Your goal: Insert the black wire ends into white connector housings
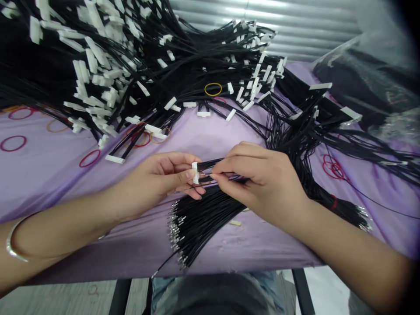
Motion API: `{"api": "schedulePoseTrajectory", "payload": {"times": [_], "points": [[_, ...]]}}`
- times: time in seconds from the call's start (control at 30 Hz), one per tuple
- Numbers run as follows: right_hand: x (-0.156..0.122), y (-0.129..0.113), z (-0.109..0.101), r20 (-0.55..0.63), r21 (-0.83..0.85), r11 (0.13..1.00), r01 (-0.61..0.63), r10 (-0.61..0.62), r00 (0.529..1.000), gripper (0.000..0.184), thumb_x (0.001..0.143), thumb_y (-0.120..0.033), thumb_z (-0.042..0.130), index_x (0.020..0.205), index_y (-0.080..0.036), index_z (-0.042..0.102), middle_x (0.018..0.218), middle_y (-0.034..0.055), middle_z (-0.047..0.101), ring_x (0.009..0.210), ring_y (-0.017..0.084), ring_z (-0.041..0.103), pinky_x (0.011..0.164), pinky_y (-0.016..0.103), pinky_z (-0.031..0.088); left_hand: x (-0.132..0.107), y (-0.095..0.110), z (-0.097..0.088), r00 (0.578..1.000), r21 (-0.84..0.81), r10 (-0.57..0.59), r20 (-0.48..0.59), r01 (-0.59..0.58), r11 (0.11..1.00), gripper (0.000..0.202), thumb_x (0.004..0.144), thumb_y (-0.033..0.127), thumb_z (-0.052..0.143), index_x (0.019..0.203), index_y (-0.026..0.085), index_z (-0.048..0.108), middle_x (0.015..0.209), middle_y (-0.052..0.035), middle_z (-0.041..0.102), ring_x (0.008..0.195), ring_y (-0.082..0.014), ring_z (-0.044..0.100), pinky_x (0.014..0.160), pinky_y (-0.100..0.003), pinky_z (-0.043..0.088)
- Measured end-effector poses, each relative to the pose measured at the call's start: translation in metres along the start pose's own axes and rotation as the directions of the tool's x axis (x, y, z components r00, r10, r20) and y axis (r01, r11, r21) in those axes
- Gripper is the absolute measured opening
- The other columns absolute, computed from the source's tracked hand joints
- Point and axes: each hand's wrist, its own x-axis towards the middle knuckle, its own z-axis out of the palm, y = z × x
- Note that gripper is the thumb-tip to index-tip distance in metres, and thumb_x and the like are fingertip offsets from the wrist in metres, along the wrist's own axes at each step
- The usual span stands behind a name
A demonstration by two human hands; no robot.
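Between the thumb and fingers of my left hand (173,173) is a small white connector housing (195,173), its wires pointing right. My right hand (252,175) pinches a thin black wire (206,176) just right of the housing, thumb against index finger. Whether the wire's tip sits inside the housing is too small to tell. More black wires (210,164) run from the housing back under my right hand. Below both hands lies a fanned bundle of black wires (210,218) with bare metal terminals (176,232) at its left end.
A big heap of black cables with white connectors (98,78) covers the table's back. Red rubber bands (333,167) and a yellow one (213,89) lie about on the purple cloth (138,245). Plastic-wrapped dark material (370,87) stands at back right. The table's front edge is close.
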Motion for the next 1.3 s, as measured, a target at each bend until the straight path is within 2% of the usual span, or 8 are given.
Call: {"api": "schedulePoseTrajectory", "payload": {"times": [0.33, 0.87, 1.13, 1.23, 1.3], "points": [[-0.002, -0.003, 0.005, -0.051, -0.059, 0.998, 0.008, -0.011, 0.999, 0.011, 0.083, -0.014, 0.064, 0.073, -0.013, 0.067, 0.069, 0.0026, 0.063, 0.067, 0.014, 0.056, 0.062, 0.029, 0.046, -0.001, -0.002, -0.002, 1.0, 0.021, -0.013, -0.016, 0.014, 1.0, 0.012, 0.081, 0.017, 0.071, 0.093, 0.013, 0.069, 0.078, -0.0044, 0.072, 0.07, -0.0138, 0.069, 0.066, -0.019, 0.058], [-0.004, -0.002, 0.004, 0.007, -0.109, 0.994, 0.031, -0.03, 1.0, 0.014, 0.086, -0.016, 0.06, 0.076, -0.011, 0.068, 0.071, 0.004, 0.061, 0.069, 0.014, 0.052, 0.068, 0.031, 0.042, -0.001, -0.002, -0.003, 0.999, 0.025, -0.031, 0.015, 0.031, 0.999, 0.012, 0.085, 0.01, 0.064, 0.095, 0.013, 0.069, 0.079, -0.0037, 0.072, 0.07, -0.0133, 0.07, 0.066, -0.018, 0.059], [-0.004, -0.004, 0.012, 0.049, -0.173, 0.982, 0.076, -0.069, 0.996, 0.02, 0.091, -0.019, 0.055, 0.073, -0.015, 0.064, 0.072, 0.0027, 0.062, 0.072, 0.016, 0.049, 0.068, 0.033, 0.036, 0.002, 0.001, 0.0, 1.0, 0.074, -0.009, 0.025, 0.007, 0.997, 0.003, 0.084, 0.014, 0.067, 0.087, 0.013, 0.068, 0.077, -0.0053, 0.072, 0.069, -0.0134, 0.069, 0.066, -0.017, 0.057], [-0.003, -0.005, 0.009, 0.0, -0.197, 0.98, 0.04, -0.041, 0.999, 0.016, 0.092, -0.02, 0.052, 0.083, -0.012, 0.063, 0.083, 0.0068, 0.062, 0.079, 0.018, 0.052, 0.071, 0.033, 0.039, 0.001, 0.0, 0.001, 1.0, 0.04, -0.006, 0.028, 0.005, 0.999, 0.009, 0.084, 0.018, 0.069, 0.09, 0.012, 0.069, 0.077, -0.0063, 0.071, 0.069, -0.0139, 0.068, 0.065, -0.018, 0.057], [-0.002, -0.005, 0.003, -0.026, -0.216, 0.976, 0.044, -0.051, 0.998, 0.017, 0.091, -0.023, 0.053, 0.088, -0.01, 0.063, 0.092, 0.0107, 0.06, 0.085, 0.02, 0.052, 0.073, 0.034, 0.041, 0.0, -0.001, 0.001, 1.0, -0.012, 0.01, -0.011, -0.01, 1.0, 0.011, 0.083, 0.019, 0.071, 0.092, 0.013, 0.068, 0.081, -0.0061, 0.071, 0.073, -0.0148, 0.069, 0.07, -0.02, 0.057]]}}
